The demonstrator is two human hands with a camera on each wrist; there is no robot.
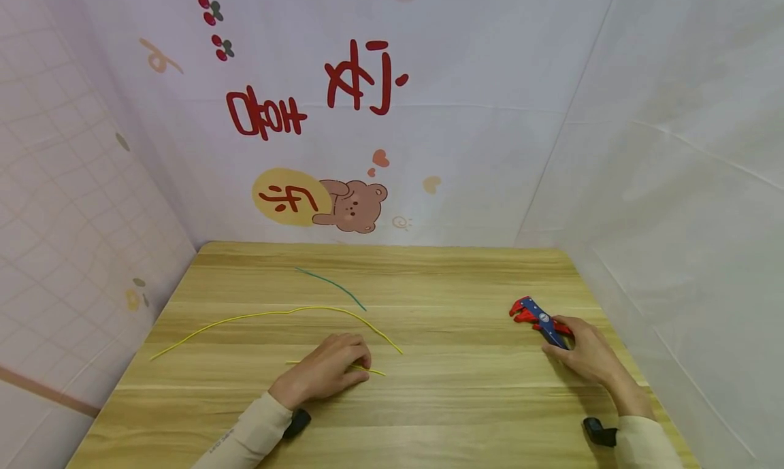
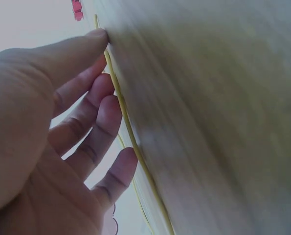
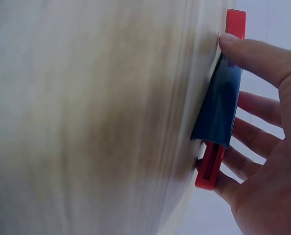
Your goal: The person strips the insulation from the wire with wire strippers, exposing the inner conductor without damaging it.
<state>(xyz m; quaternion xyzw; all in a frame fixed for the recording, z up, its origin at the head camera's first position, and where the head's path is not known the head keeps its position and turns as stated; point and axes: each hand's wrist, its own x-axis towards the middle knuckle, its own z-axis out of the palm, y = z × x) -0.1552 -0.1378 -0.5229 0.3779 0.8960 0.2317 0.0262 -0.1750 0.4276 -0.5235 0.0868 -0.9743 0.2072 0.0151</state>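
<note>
On the wooden table, the left hand lies left of centre and the right hand well apart near the right edge, gripping the red-and-blue pliers, whose head slants away and leftward. The short yellow wire, pinched in the left hand's curled fingers and thumb, runs nearly crosswise, its right end jutting past the fingertips toward the pliers' side.
</note>
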